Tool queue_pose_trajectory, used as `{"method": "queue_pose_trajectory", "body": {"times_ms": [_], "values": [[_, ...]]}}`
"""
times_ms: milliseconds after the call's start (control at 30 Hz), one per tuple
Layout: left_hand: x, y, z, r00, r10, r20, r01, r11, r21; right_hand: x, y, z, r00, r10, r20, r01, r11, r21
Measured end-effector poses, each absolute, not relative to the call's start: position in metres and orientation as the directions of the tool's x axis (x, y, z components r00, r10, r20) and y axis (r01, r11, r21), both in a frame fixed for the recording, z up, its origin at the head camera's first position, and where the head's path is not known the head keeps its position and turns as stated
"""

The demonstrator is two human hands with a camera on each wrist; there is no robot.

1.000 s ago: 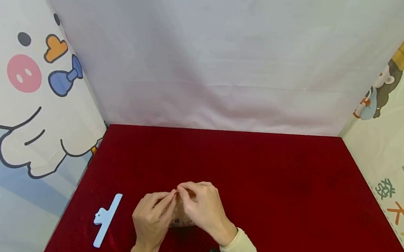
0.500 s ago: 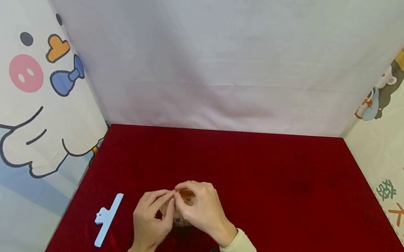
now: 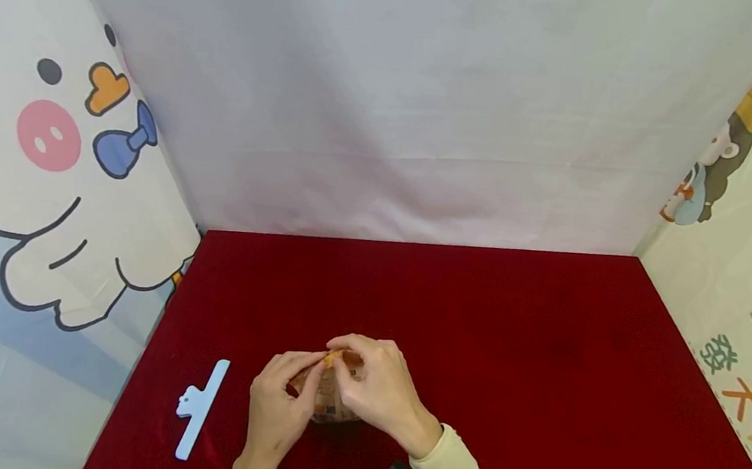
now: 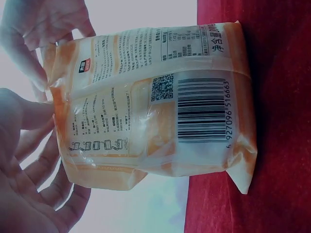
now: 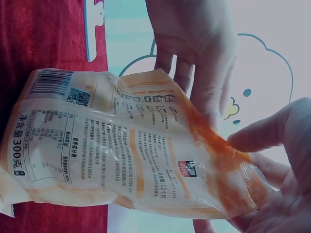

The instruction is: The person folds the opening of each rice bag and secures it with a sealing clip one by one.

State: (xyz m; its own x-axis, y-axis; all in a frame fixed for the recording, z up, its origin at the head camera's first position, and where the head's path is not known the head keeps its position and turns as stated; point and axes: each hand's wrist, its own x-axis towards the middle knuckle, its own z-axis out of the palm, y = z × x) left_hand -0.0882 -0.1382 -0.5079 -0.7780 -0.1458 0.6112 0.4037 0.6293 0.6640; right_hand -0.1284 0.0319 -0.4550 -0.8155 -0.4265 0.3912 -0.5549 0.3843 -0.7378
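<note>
A plastic food bag [image 3: 331,402], orange and pale with small print, stands on the red cloth between both hands. Its barcode, QR code and printed panels show in the left wrist view, where the bag [image 4: 146,111] looks plump. My left hand [image 3: 279,400] pinches the left part of the top edge between thumb and fingers. Close beside it, my right hand [image 3: 382,388] pinches the same edge, thumb on the near side. A strip of orange film shows between the fingertips. In the right wrist view the orange top of the bag [image 5: 214,150] is creased toward the right hand.
A pale blue long-jawed bag clip [image 3: 199,411] lies on the red tablecloth [image 3: 508,355] left of my left hand. A white curtain [image 3: 416,116] hangs behind the table, with cartoon-printed cloths on both sides.
My left thumb and fingers have shifted along the bag's top edge and spread apart a little. Orange film now shows between the fingertips. The right hand has barely moved; the clip lies still.
</note>
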Motion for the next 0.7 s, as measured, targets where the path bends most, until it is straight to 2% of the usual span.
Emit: {"method": "queue_pose_trajectory", "body": {"times_ms": [200,433,700], "values": [[-0.0894,-0.1374,-0.5081,-0.786,-0.153,0.598,0.392,0.625,0.675,-0.1281,0.0325,-0.4541,-0.831,-0.419,0.365,-0.529,0.396,-0.751],[-0.0904,-0.1358,-0.5101,-0.769,-0.161,0.619,0.404,0.628,0.665,-0.1290,0.0338,-0.4524,-0.845,-0.412,0.340,-0.508,0.425,-0.749],[-0.0920,-0.1346,-0.5095,-0.750,-0.169,0.639,0.411,0.638,0.651,-0.1329,0.0382,-0.4491,-0.824,-0.486,0.291,-0.506,0.403,-0.763]]}}
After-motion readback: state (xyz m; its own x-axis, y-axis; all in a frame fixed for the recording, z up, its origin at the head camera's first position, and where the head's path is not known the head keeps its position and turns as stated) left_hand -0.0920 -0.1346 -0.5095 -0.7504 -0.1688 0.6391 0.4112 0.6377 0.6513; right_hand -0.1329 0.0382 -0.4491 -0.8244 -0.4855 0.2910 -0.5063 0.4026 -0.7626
